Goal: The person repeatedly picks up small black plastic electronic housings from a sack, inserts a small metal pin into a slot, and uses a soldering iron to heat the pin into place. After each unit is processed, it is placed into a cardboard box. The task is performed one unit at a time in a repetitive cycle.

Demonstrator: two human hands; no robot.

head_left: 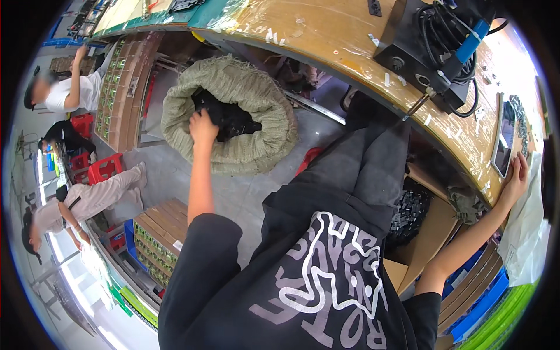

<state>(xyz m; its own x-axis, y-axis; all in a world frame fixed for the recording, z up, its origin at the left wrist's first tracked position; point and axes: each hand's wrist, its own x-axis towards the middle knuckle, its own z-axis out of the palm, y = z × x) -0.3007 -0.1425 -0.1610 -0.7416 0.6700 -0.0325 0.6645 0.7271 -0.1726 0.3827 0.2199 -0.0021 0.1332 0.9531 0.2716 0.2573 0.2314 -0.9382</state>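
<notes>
The woven sack of black parts sits on the floor beside the bench. The left hand closes on a handful at its mouth; scoop deep, lift slowly. The right hand lies flat on the bench edge, grasping nothing.

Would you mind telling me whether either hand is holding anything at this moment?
The left hand reaches into the woven sack of black parts; any grip is hidden. The right hand rests flat on the workbench edge, holding nothing.
</notes>
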